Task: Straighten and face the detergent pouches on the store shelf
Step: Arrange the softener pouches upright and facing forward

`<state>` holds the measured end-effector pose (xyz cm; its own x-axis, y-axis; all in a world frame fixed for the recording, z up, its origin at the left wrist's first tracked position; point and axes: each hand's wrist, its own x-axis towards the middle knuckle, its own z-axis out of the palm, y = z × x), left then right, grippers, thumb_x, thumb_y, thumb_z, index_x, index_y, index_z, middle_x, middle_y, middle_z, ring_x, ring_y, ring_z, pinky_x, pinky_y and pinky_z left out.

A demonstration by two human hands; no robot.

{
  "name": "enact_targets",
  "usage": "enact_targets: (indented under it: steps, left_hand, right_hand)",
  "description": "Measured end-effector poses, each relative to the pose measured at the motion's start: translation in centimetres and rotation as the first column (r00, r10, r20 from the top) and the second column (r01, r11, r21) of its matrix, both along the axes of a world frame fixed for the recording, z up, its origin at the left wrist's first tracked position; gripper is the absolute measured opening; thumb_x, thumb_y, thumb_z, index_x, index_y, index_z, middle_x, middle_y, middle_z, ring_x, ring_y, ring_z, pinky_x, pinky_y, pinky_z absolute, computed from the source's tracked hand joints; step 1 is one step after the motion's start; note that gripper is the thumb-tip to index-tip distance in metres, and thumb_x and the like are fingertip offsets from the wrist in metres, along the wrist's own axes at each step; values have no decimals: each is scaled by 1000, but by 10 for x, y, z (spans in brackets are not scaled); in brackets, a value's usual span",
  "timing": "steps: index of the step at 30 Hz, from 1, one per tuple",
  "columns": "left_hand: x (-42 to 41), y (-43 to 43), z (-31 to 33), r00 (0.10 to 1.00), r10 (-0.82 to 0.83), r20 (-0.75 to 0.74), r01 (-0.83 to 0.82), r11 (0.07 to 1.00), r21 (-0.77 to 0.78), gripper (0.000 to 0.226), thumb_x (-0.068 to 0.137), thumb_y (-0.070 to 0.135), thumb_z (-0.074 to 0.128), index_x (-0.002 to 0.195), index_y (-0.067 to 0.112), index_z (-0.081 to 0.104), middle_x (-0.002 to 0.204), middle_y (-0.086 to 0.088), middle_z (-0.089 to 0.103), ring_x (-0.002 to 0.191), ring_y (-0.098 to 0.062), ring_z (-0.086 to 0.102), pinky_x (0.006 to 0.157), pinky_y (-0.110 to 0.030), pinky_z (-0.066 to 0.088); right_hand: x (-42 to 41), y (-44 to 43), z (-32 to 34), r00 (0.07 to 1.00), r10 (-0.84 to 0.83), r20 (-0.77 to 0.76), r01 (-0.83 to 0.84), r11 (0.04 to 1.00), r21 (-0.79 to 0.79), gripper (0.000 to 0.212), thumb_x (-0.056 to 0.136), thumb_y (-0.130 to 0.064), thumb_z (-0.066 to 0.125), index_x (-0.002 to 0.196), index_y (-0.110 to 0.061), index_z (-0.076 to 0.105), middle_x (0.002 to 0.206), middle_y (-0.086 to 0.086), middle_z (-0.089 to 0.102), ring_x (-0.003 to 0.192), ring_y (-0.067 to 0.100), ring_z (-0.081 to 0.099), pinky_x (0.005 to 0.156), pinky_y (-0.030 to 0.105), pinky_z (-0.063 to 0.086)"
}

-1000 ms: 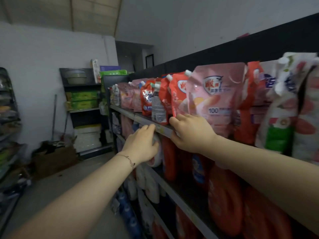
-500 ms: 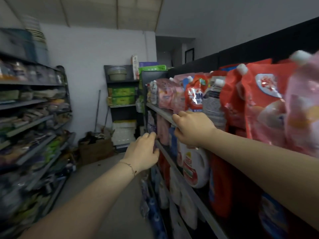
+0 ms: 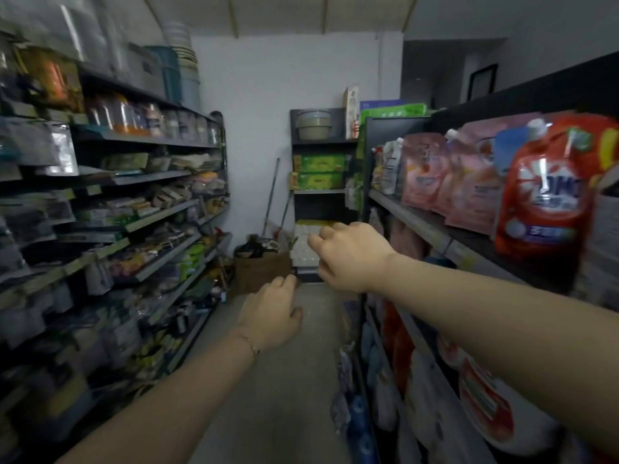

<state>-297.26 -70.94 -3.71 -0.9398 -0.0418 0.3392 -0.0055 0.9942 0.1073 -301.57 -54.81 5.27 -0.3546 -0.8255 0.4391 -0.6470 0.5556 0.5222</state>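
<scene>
The pink detergent pouches [image 3: 425,175] and a red pouch [image 3: 542,195] stand upright on the shelf [image 3: 418,226], fronts outward, while the right hand [image 3: 351,256] beside the shelf and the left hand [image 3: 271,316] farther from it hang loosely curled and empty, likely between pouches.

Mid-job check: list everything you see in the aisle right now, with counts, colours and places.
red detergent pouch: one, red with blue-white label, upper right shelf, nearest
pink detergent pouches: at least two, pink, same shelf, farther along
white pouch: one, white, far end of that row
green boxes: two, green, back shelf unit
basin: one, grey-green, upper bay of back unit
cardboard box: one, brown, floor at aisle end
left shelving: mixed packets, blurred, uncounted
left hand: empty, mid-aisle, bracelet at wrist
right hand: empty, beside the shelf, touching no pouch
</scene>
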Motion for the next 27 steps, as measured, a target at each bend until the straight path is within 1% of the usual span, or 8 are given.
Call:
enact_targets:
  steps: [2, 6, 9, 12, 15, 17, 19, 27]
  left_hand:
    - [-18, -16, -3, 1000, 31, -3, -31, 999, 22, 37, 93, 36, 49, 126, 20, 40, 123, -2, 50, 109, -21, 52, 85, -40, 50]
    - [-60, -43, -14, 997, 43, -61, -38, 995, 93, 33, 93, 35, 50, 122, 21, 40, 117, 0, 49, 104, -19, 52, 80, -35, 48]
    - [-96, -59, -24, 996, 22, -91, -8, 989, 148, 26, 94, 31, 51, 115, 19, 42, 113, 1, 48, 97, -16, 49, 68, -27, 35]
    - [-135, -77, -26, 993, -26, -114, 44, 986, 160, 23, 95, 27, 51, 114, 17, 42, 110, 1, 45, 99, -16, 47, 66, -25, 25]
    - [-176, -103, -24, 987, -59, -152, 81, 986, 144, 23, 94, 28, 51, 114, 18, 42, 105, 3, 45, 94, -14, 46, 66, -27, 30]
    - [-203, -123, -24, 985, -57, -166, 77, 990, 117, 27, 94, 32, 50, 117, 22, 41, 107, 4, 47, 96, -15, 49, 72, -32, 41]
    - [-229, -144, -23, 983, -48, -178, 63, 995, 83, 30, 93, 34, 51, 119, 25, 39, 110, 5, 49, 102, -16, 51, 79, -37, 47]
    - [-330, -191, -39, 987, -69, -147, 76, 996, 43, 32, 93, 34, 49, 122, 26, 39, 113, 5, 50, 104, -16, 52, 80, -35, 46]
  right_hand:
    - [-18, -15, -7, 999, 26, 43, -26, 1000, 8, 31, 96, -35, 41, 115, -13, 48, 111, 9, 56, 100, 30, 56, 73, 39, 49]
    - [-63, -36, -20, 996, 45, 80, -42, 999, -34, 32, 95, -33, 41, 119, -12, 48, 111, 8, 56, 102, 29, 54, 73, 40, 50]
    - [-102, -54, -27, 993, 32, 117, -20, 995, -101, 33, 94, -32, 43, 120, -12, 49, 112, 8, 56, 102, 30, 55, 73, 41, 50]
    - [-148, -81, -32, 990, 28, 140, -5, 987, -158, 31, 93, -35, 45, 114, -14, 50, 111, 6, 57, 102, 28, 56, 67, 36, 45]
    - [-195, -113, -40, 980, 18, 199, 25, 978, -208, 33, 93, -39, 46, 114, -14, 50, 113, 6, 57, 102, 28, 56, 65, 33, 37]
    - [-226, -134, -50, 970, 17, 241, 39, 974, -224, 37, 93, -41, 47, 118, -14, 49, 114, 7, 57, 104, 29, 56, 67, 34, 40]
    - [-257, -153, -59, 965, 17, 262, 47, 970, -237, 34, 93, -41, 47, 115, -15, 49, 111, 6, 57, 102, 29, 56, 66, 34, 40]
    - [-357, -195, -100, 921, 48, 386, 133, 893, -429, 32, 91, -40, 49, 114, -17, 53, 106, 3, 59, 97, 25, 58, 72, 35, 48]
